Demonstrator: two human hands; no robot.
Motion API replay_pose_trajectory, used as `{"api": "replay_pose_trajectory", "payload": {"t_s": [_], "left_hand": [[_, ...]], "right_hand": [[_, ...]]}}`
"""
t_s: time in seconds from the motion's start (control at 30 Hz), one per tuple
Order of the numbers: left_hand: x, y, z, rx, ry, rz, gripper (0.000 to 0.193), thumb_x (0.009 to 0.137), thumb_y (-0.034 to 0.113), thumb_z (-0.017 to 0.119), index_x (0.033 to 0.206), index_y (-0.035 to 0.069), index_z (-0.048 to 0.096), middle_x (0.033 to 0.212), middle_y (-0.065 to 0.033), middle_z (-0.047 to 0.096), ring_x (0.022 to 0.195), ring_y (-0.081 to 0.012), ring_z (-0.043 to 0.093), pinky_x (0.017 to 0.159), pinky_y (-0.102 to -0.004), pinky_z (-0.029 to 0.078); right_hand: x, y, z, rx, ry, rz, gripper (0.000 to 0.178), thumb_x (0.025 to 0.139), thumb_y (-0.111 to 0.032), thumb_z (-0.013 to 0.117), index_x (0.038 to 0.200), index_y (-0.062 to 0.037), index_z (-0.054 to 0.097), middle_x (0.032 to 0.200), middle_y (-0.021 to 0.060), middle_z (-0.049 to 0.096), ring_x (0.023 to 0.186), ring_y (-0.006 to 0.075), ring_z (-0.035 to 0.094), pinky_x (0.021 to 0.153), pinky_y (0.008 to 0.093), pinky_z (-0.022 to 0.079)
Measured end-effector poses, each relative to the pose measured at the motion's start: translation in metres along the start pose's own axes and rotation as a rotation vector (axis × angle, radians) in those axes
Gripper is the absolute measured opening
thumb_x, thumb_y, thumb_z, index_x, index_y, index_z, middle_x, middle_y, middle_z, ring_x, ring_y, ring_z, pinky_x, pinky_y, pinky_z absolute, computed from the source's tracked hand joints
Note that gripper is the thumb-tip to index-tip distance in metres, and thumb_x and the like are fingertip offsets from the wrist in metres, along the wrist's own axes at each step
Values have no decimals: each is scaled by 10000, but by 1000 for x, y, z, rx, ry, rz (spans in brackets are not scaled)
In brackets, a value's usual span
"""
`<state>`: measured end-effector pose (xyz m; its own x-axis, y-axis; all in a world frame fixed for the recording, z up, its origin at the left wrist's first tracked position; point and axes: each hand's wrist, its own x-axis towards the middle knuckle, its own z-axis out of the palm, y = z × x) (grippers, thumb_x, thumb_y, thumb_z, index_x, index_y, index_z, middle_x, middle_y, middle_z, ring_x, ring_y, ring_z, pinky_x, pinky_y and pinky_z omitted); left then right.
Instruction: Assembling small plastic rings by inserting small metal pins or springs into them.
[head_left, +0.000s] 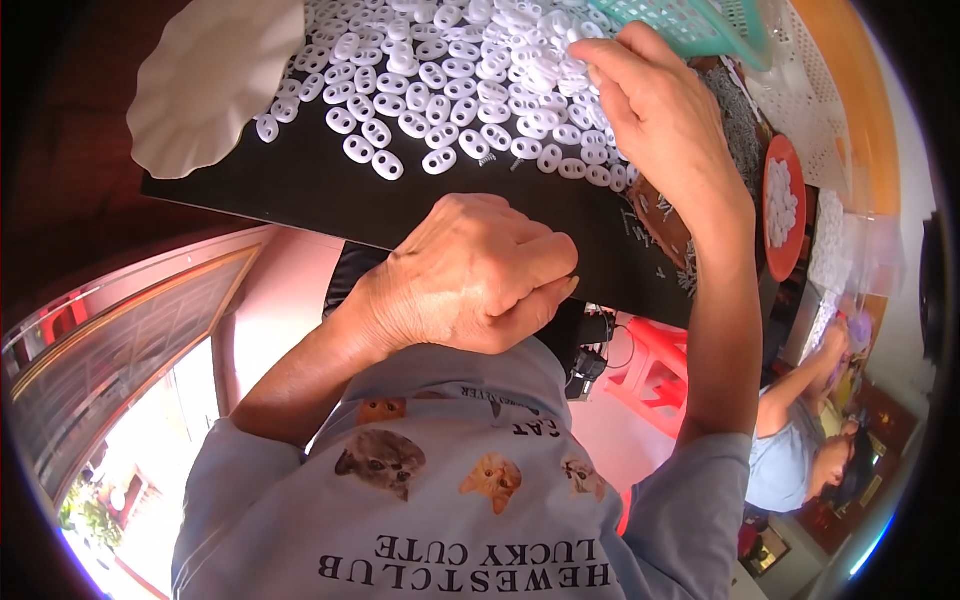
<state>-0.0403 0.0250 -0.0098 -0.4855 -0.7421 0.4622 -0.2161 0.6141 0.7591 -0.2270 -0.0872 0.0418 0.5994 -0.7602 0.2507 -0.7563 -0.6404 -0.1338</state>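
A heap of white oval plastic pieces, each with two holes point(440, 110), spreads over the dark table top point(300, 180). My right hand point(660, 110) reaches onto the right side of this heap. Its index finger and thumb are a little apart at the pieces, and no piece shows clearly between them. In front of the table edge, close to my body, my left hand point(480, 270) is closed in a fist. Whatever it may hold is hidden by the fingers. Small metal screws point(640, 225) lie loose beneath my right wrist.
A cream scalloped dish point(215, 80) stands at the left. Far right are a teal basket point(700, 25), a grey mass of screws point(738, 125) and an orange-red plate point(773, 255) with white bits. A red plastic stool point(650, 375) stands below. Another person point(790, 450) sits at right.
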Motion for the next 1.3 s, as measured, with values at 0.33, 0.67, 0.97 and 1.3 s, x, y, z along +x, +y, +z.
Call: {"api": "replay_pose_trajectory", "payload": {"t_s": [0.33, 0.67, 0.97, 1.3], "left_hand": [[1, -3, -1, -45, 25, 29, 145, 731, 42, 726, 762, 64, 586, 593, -46, 530, 530, -271, 564, 496, -368, 415], [2, -4, -3, -80, 36, 22, 144, 730, 44, 726, 747, 59, 584, 595, -48, 523, 514, -270, 544, 490, -366, 402], [2, -4, -2, -83, 47, 51, 122, 740, 35, 713, 771, 52, 596, 597, -47, 516, 513, -265, 534, 491, -368, 397], [11, 12, -3, 164, 172, 52, 445, 706, 114, 816, 1089, 5, 617, 994, -160, 608, 787, -302, 625, 666, -398, 513]], "right_hand": [[20, -1, 6, 111, 56, -47, 175, 922, -80, 634, 1091, -42, 661, 886, 114, 582, 710, 288, 585, 665, 368, 471], [44, -17, 0, 73, -205, 7, 103, 912, -124, 609, 922, -22, 602, 911, 149, 567, 828, 373, 621, 732, 463, 499], [8, -9, -3, 377, 50, -30, 67, 911, -23, 644, 930, 15, 592, 784, 57, 523, 652, 146, 495, 597, 275, 406], [-84, -37, -37, 956, -185, 331, 73, 886, 16, 652, 888, 1, 581, 762, 20, 506, 646, 91, 462, 558, 255, 360]]}}
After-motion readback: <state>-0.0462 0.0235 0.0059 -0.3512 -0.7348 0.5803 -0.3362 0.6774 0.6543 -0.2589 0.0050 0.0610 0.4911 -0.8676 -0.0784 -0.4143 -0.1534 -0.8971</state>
